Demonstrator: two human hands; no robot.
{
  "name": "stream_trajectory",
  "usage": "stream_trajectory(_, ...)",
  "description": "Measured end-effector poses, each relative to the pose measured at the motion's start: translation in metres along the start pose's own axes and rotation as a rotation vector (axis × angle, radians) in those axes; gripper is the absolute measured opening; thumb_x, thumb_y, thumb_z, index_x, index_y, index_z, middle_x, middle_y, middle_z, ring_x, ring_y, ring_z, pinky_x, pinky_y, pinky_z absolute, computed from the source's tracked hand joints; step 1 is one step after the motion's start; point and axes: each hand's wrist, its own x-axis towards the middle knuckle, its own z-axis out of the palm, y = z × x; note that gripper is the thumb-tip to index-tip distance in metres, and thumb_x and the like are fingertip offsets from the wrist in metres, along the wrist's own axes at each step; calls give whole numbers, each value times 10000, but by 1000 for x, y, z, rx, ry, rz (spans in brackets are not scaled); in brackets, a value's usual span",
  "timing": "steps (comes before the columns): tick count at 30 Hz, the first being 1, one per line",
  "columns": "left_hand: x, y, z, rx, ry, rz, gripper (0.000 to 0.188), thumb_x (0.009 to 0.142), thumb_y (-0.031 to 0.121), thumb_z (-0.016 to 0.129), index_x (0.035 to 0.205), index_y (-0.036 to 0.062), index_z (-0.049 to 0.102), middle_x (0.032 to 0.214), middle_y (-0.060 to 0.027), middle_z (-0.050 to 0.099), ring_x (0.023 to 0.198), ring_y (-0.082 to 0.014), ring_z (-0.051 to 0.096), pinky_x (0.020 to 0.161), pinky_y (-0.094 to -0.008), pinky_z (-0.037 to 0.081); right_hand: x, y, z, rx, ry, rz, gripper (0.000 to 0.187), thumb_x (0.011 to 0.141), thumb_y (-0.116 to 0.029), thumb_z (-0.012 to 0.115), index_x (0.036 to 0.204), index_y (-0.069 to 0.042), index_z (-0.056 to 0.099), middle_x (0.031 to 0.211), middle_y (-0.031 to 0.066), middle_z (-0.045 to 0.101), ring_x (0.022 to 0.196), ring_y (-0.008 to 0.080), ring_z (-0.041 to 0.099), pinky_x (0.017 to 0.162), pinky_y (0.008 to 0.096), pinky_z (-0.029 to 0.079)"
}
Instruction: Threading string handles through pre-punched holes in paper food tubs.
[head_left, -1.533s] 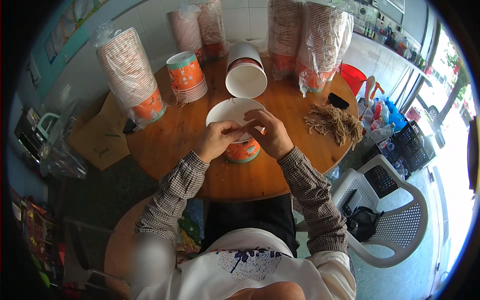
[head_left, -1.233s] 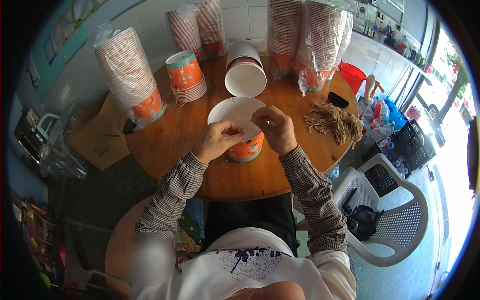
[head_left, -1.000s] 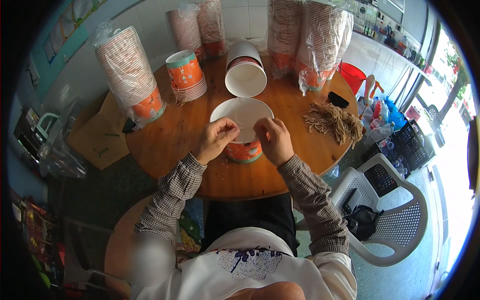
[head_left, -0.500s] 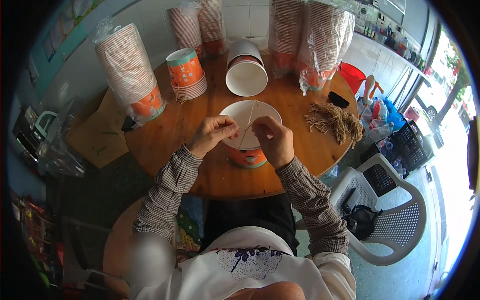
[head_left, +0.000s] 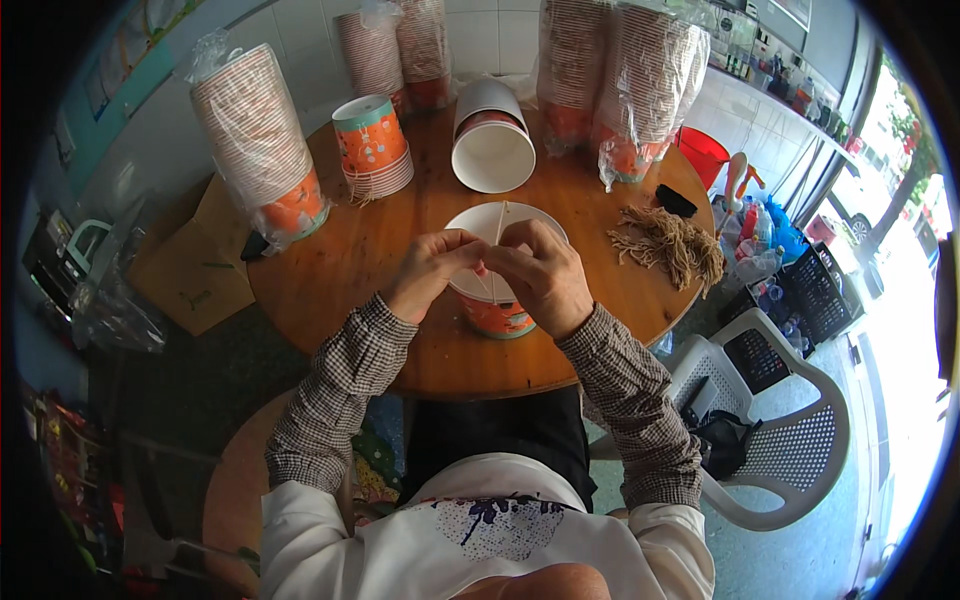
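Observation:
An orange paper bucket (head_left: pixel 498 320) with a white inside stands upright before me near the table's front edge. A thin beige string (head_left: pixel 502 222) runs across its mouth from the far rim to the near rim. Above the opening, my left hand (head_left: pixel 432 275) and my right hand (head_left: pixel 548 275) meet, fingertips pinched together over the string. Exactly how the string passes between the fingers is hidden. Past this bucket lies another paper bucket (head_left: pixel 492 160) on its side, mouth toward me.
The round wooden table (head_left: pixel 320 290) carries plastic-wrapped bucket stacks (head_left: pixel 250 130) along its far side and a short bucket stack (head_left: pixel 372 140) at left. A bundle of beige strings (head_left: pixel 672 245) lies at right beside a black object (head_left: pixel 676 200). A white plastic chair (head_left: pixel 790 440) stands right.
My hands have come together over the bucket; the right hand moved left and turned its back more upward. The crossed string between the hands is now mostly covered by fingers.

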Motion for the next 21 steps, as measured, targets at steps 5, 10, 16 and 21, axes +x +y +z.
stream_trajectory(5,-2,4,0,52,-97,-31,208,911,162,592,1014,-7,656,901,-39,670,872,-104,620,847,-248,462,1,6,2,221,48,152,188,740,-33,692,915,-101,684,895,55,572,831,240,595,719,346,510)
stream_trajectory(10,-1,6,11,169,-79,-50,212,904,169,601,1006,-9,656,893,-41,668,870,-108,616,854,-248,452,-6,23,5,572,-49,389,135,801,-10,684,930,-46,684,889,57,615,874,174,619,782,315,511)
stream_trajectory(16,3,-10,1,36,-92,19,209,914,183,596,990,-4,653,857,-27,653,841,-100,604,840,-246,450,-13,10,-2,638,-121,517,122,876,-63,647,944,38,654,959,86,686,926,134,642,852,279,507)
stream_trajectory(21,6,-18,10,117,-87,158,185,927,133,595,1016,-23,642,856,-9,648,793,-63,580,744,-216,477,-19,8,-4,555,-78,685,184,814,-132,691,910,24,679,794,137,699,777,238,691,735,316,533)
